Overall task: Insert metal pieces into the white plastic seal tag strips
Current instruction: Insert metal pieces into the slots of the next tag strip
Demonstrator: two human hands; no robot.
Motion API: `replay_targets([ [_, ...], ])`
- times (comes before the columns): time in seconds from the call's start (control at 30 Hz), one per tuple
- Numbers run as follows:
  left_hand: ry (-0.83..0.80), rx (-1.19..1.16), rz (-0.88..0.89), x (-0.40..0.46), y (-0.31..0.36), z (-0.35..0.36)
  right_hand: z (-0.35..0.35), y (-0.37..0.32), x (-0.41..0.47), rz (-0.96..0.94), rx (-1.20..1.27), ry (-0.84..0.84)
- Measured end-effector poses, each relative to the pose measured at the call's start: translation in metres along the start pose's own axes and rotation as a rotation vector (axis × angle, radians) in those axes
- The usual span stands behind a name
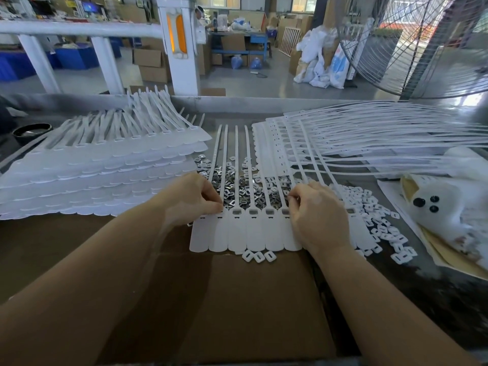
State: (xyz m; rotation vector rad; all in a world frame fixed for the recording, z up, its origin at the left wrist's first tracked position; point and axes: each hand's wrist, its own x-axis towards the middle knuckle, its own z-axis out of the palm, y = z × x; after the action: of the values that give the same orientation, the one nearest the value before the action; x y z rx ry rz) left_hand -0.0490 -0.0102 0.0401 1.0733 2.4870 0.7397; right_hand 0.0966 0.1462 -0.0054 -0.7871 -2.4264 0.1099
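Seal tag sheet (247, 233): a joined row of white plastic tags lies flat on the cardboard (211, 299) in front of the person, thin tails running away over the loose parts.
Pockets: small rectangular sockets along the top of the tag heads; several look filled with metal.
Metal pieces (239, 187): a loose heap just behind the tag heads, under the tails.
Left hand (192, 198): fingers curled, pinching at the sheet's left end socket; what it pinches is hidden.
Right hand (317, 215): fingertips pinched together at the right-hand sockets, palm over the sheet edge.
Handling: likely light, thin and floppy; best steadied by the flat heads. The pieces look small and slippery, needing fingertip pinches.
White caps (380, 220): scattered right of the sheet, three lying at its near edge.
Stacks: finished-looking sheets (105, 167) left, loose sheets (356, 133) right.
Obstruction: tails cross the heap, so picking means reaching between them.
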Motion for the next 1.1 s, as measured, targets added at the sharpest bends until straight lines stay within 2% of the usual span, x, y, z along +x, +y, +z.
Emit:
replay_targets([
  [0.23,0.101,-0.067,-0.029,0.000,-0.002,0.006,0.001,0.000,0.000,0.001,-0.006,-0.009],
  [0.47,0.281,0.014,0.142,-0.024,0.001,0.021,0.001,0.000,0.000,0.005,-0.014,-0.010],
  [0.53,0.179,0.031,0.202,-0.033,0.006,0.023,0.001,0.000,-0.001,0.004,-0.016,-0.009],
  [0.63,-0.081,0.018,0.289,-0.045,0.013,0.023,0.002,0.000,-0.001,0.005,-0.023,-0.005],
  [0.73,-0.194,0.003,0.339,-0.049,0.015,0.025,0.002,0.001,-0.001,0.002,-0.034,-0.008],
  [1.0,-0.167,0.029,0.369,-0.046,0.013,0.028,0.001,0.000,-0.001,0.004,-0.018,-0.005],
  [1.1,-0.066,-0.169,0.296,-0.044,0.012,0.028,0.001,0.000,-0.001,0.009,-0.009,-0.003],
])
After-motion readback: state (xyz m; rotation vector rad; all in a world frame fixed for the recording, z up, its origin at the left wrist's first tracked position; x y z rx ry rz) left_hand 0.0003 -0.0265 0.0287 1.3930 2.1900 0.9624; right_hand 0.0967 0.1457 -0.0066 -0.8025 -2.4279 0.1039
